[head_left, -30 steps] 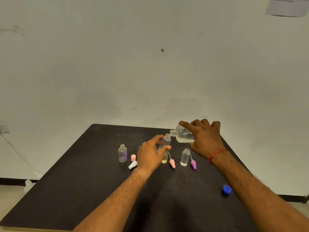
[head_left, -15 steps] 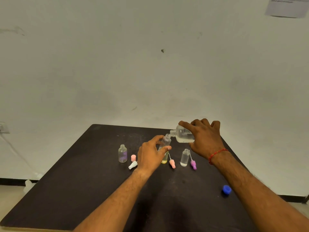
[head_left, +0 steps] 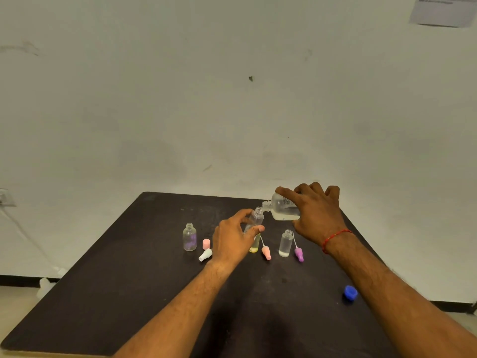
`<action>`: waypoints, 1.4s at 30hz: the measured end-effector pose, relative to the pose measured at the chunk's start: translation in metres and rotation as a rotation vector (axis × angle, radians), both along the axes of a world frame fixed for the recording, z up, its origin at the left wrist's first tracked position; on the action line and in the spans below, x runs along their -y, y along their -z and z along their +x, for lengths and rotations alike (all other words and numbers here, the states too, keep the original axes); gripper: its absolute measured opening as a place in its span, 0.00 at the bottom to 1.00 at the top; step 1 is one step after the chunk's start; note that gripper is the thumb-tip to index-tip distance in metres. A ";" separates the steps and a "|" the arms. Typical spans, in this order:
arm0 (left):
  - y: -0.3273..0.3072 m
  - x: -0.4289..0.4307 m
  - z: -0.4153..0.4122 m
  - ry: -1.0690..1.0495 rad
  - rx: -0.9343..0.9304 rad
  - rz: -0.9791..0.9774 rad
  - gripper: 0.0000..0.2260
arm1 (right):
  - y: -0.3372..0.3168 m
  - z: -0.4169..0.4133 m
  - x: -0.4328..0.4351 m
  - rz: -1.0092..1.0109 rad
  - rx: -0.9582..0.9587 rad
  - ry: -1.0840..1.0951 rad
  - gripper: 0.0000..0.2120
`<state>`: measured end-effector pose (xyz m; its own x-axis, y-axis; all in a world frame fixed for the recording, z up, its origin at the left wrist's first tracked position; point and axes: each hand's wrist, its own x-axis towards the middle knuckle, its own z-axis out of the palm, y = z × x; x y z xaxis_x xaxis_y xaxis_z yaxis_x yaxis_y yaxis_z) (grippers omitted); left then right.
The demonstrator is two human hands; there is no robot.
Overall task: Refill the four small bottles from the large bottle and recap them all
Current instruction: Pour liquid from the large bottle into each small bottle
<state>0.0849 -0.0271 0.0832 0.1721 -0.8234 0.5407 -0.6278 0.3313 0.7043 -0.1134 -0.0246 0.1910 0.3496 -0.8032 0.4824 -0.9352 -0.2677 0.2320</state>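
Little has been shifted since the earlier frame: at frame centre, a small bottle (head_left: pixel 256 220) is gripped by the left hand (head_left: pixel 233 237), while the tilted large bottle (head_left: pixel 282 208) is clasped by the right hand (head_left: pixel 316 215).

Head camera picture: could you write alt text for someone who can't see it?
The right hand tips a large clear bottle into a small bottle held by the left hand, above a dark table with uncapped bottles and loose caps.

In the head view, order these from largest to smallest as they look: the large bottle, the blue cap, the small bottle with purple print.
1. Large bottle, partly hidden by the right hand
2. Small bottle with purple print
3. Blue cap, although nearest the camera
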 end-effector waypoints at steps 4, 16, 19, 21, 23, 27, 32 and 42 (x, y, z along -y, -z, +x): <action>0.000 0.000 0.000 -0.005 -0.002 0.003 0.19 | -0.001 0.000 -0.001 -0.010 0.003 -0.009 0.39; 0.002 0.001 0.000 -0.011 0.014 0.016 0.21 | -0.002 0.001 -0.001 -0.005 -0.006 -0.010 0.39; 0.003 0.002 0.000 -0.009 0.006 0.003 0.20 | -0.002 0.001 -0.001 -0.002 -0.007 -0.008 0.39; 0.003 0.002 0.001 -0.009 0.001 -0.001 0.20 | -0.002 0.001 0.000 0.000 -0.005 -0.010 0.39; 0.004 0.003 0.001 -0.001 -0.004 0.001 0.20 | -0.002 0.000 0.000 0.000 -0.001 -0.012 0.39; 0.003 0.003 0.001 0.007 -0.015 0.005 0.20 | -0.004 0.000 0.000 -0.004 -0.013 -0.005 0.39; 0.003 0.002 0.001 0.004 -0.022 0.007 0.20 | -0.004 0.001 -0.003 -0.003 -0.012 -0.007 0.39; 0.004 0.004 0.002 0.004 -0.020 0.010 0.20 | -0.003 0.001 -0.001 -0.001 -0.021 -0.001 0.39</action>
<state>0.0867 -0.0307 0.0792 0.1796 -0.8294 0.5290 -0.6121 0.3267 0.7201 -0.1123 -0.0235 0.1936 0.3599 -0.8025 0.4760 -0.9300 -0.2679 0.2515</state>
